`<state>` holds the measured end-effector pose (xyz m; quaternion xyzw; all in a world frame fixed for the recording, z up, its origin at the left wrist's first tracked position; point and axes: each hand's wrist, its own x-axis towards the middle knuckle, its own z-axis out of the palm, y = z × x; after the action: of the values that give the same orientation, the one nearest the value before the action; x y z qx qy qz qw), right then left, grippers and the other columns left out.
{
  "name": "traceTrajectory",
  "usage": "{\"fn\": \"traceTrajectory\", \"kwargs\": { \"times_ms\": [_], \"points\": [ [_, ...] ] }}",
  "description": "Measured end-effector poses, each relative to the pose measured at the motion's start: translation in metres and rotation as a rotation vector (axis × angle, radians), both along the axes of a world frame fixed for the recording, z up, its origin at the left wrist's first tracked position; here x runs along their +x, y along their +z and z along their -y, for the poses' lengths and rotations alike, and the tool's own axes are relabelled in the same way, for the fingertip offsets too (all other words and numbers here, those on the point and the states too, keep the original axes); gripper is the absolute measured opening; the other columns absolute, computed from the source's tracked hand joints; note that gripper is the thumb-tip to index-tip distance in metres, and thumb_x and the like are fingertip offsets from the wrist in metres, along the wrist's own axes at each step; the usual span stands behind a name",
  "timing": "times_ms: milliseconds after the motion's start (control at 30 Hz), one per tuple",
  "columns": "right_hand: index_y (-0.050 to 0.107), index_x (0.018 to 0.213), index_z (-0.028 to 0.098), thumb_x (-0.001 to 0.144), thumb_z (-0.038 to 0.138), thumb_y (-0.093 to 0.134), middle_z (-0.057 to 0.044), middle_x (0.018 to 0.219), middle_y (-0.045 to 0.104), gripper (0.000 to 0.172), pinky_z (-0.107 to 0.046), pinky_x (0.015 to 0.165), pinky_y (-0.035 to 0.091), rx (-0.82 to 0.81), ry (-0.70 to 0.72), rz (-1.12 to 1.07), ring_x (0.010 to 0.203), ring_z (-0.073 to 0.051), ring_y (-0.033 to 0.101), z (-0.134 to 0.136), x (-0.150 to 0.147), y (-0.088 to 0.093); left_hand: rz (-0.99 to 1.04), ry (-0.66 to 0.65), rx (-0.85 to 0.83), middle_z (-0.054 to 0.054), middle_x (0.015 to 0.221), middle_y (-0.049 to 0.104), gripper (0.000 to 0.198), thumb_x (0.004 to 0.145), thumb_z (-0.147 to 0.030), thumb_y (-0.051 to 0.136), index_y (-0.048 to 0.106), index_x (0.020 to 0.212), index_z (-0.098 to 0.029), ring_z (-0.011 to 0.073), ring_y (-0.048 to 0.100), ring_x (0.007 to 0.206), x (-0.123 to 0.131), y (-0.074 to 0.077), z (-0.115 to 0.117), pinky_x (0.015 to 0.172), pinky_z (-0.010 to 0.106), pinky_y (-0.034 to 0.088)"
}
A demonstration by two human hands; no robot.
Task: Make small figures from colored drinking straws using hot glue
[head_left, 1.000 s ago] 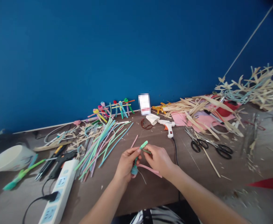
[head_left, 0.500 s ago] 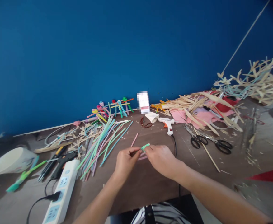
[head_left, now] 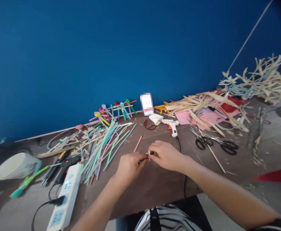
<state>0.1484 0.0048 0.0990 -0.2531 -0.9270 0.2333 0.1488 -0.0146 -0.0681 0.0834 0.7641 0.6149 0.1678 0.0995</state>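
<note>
My left hand [head_left: 130, 165] and my right hand [head_left: 165, 155] meet over the middle of the brown table [head_left: 154, 186], both pinched on a small green strip [head_left: 150, 153] held between their fingertips. Only the strip's tip shows; the rest is hidden by my fingers. A loose pink strip [head_left: 137, 143] lies just beyond my hands. To the left spreads a pile of coloured strips [head_left: 106, 144] in green, blue and pink.
A white glue gun [head_left: 172, 125] and black scissors [head_left: 204, 141] lie right of my hands, past them dry straw leaves [head_left: 202, 107]. A white power strip [head_left: 63, 195], pliers [head_left: 53, 166] and a white bowl [head_left: 12, 165] sit left. Small coloured figures [head_left: 116, 110] stand by the blue wall.
My hands have moved up and away from me and closed together over the green strip; less of it shows now. The pink strip that hung under my right hand is out of sight.
</note>
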Motion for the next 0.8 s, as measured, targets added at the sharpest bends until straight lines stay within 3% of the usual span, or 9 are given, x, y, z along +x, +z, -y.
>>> {"fn": "traceTrajectory", "kwargs": {
  "times_ms": [100, 233, 333, 433, 533, 633, 700, 800],
  "points": [
    [0.054, 0.072, 0.016, 0.071, 0.016, 0.054, 0.001, 0.062, 0.055, 0.002, -0.021, 0.055, 0.035, -0.395, -0.034, -0.106, 0.059, -0.010, 0.049, -0.008, -0.002, -0.007, 0.017, -0.104, 0.036, 0.002, 0.067, 0.063, 0.019, 0.079, -0.024, 0.047, 0.065, 0.085, -0.022, 0.0121, 0.057, 0.062, -0.004, 0.003, 0.000, 0.054, 0.020, 0.036],
    [0.050, 0.076, 0.015, 0.068, 0.020, 0.056, 0.004, 0.052, 0.052, 0.011, -0.019, 0.047, 0.035, -0.891, -0.002, -0.238, 0.046, -0.007, 0.046, -0.015, -0.007, -0.015, 0.075, -0.192, 0.100, 0.003, 0.063, 0.062, 0.020, 0.080, -0.025, 0.046, 0.065, 0.083, -0.020, 0.0119, 0.055, 0.060, -0.007, 0.001, 0.002, 0.056, 0.021, 0.036],
    [0.049, 0.075, 0.015, 0.064, 0.025, 0.060, 0.005, 0.048, 0.052, 0.018, -0.017, 0.042, 0.034, -1.136, -0.003, -0.285, 0.041, -0.006, 0.044, -0.016, -0.008, -0.018, 0.197, -0.204, 0.077, 0.003, 0.062, 0.061, 0.020, 0.079, -0.025, 0.048, 0.066, 0.084, -0.020, 0.0114, 0.054, 0.058, -0.006, -0.002, 0.005, 0.056, 0.021, 0.037],
    [0.049, 0.070, 0.015, 0.063, 0.031, 0.061, 0.005, 0.048, 0.053, 0.021, -0.016, 0.040, 0.033, -1.239, -0.031, -0.357, 0.040, -0.005, 0.044, -0.013, -0.010, -0.023, 0.430, -0.053, 0.038, 0.004, 0.062, 0.063, 0.018, 0.076, -0.025, 0.052, 0.068, 0.079, -0.017, 0.0111, 0.054, 0.057, -0.003, -0.006, 0.006, 0.055, 0.020, 0.039],
    [0.049, 0.066, 0.015, 0.069, 0.032, 0.055, 0.004, 0.047, 0.052, 0.018, -0.016, 0.040, 0.032, -1.184, -0.096, -0.387, 0.039, -0.005, 0.042, -0.008, -0.013, -0.030, 0.653, 0.194, 0.007, 0.005, 0.064, 0.065, 0.018, 0.072, -0.026, 0.055, 0.067, 0.078, -0.013, 0.0118, 0.055, 0.056, 0.000, -0.012, 0.005, 0.054, 0.021, 0.041],
    [0.051, 0.067, 0.014, 0.074, 0.027, 0.048, 0.004, 0.049, 0.051, 0.015, -0.016, 0.041, 0.031, -1.007, -0.130, -0.348, 0.040, -0.005, 0.040, 0.000, -0.015, -0.036, 0.764, 0.360, -0.032, 0.005, 0.066, 0.066, 0.023, 0.070, -0.029, 0.057, 0.066, 0.082, -0.011, 0.0124, 0.056, 0.054, 0.001, -0.017, 0.002, 0.050, 0.021, 0.043],
    [0.052, 0.069, 0.015, 0.074, 0.023, 0.048, 0.003, 0.053, 0.052, 0.011, -0.017, 0.044, 0.031, -0.822, -0.155, -0.294, 0.045, -0.006, 0.043, 0.006, -0.015, -0.036, 0.768, 0.385, -0.044, 0.006, 0.071, 0.067, 0.025, 0.070, -0.030, 0.057, 0.066, 0.084, -0.011, 0.0141, 0.058, 0.058, 0.000, -0.018, 0.000, 0.053, 0.022, 0.045],
    [0.053, 0.071, 0.016, 0.073, 0.020, 0.050, 0.001, 0.059, 0.057, 0.005, -0.020, 0.050, 0.031, -0.432, -0.212, -0.181, 0.052, -0.009, 0.049, 0.016, -0.013, -0.030, 0.656, 0.323, -0.010, 0.006, 0.079, 0.068, 0.023, 0.072, -0.030, 0.055, 0.067, 0.083, -0.015, 0.0165, 0.061, 0.070, -0.002, -0.015, -0.002, 0.064, 0.025, 0.047]
  ]
}}
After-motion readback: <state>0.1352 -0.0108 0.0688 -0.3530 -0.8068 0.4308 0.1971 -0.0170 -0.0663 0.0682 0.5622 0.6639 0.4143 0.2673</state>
